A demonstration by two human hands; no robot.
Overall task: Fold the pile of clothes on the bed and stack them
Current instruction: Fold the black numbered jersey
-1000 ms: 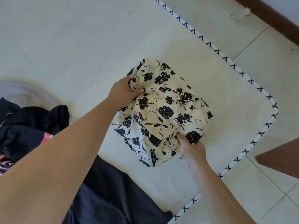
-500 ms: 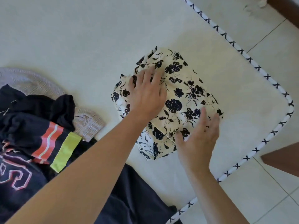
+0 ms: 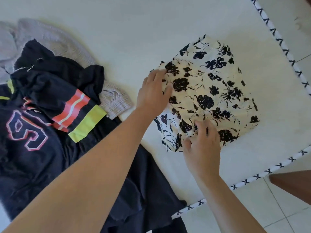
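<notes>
A folded cream garment with black flowers (image 3: 212, 91) lies on the white bed (image 3: 117, 31) near its right corner. My left hand (image 3: 154, 93) rests on the garment's left edge with fingers stretched out. On its near edge sits my right hand (image 3: 202, 147), fingertips pressing the cloth. Neither hand grips anything. The unfolded pile (image 3: 50, 101) lies to the left: a black piece with orange and yellow bands, a navy top with a printed number (image 3: 25, 132), and a grey garment (image 3: 55, 41) underneath.
The bed's piped edge with black crosses (image 3: 279, 44) runs along the right and near side. Beyond it is white tiled floor (image 3: 252, 207). A brown piece of furniture (image 3: 292, 185) stands at the lower right. A dark cloth (image 3: 143, 190) hangs over the near bed edge.
Both hands slid off the top of the floral garment toward its left and near edges. The view swung left, so the pile shows more fully.
</notes>
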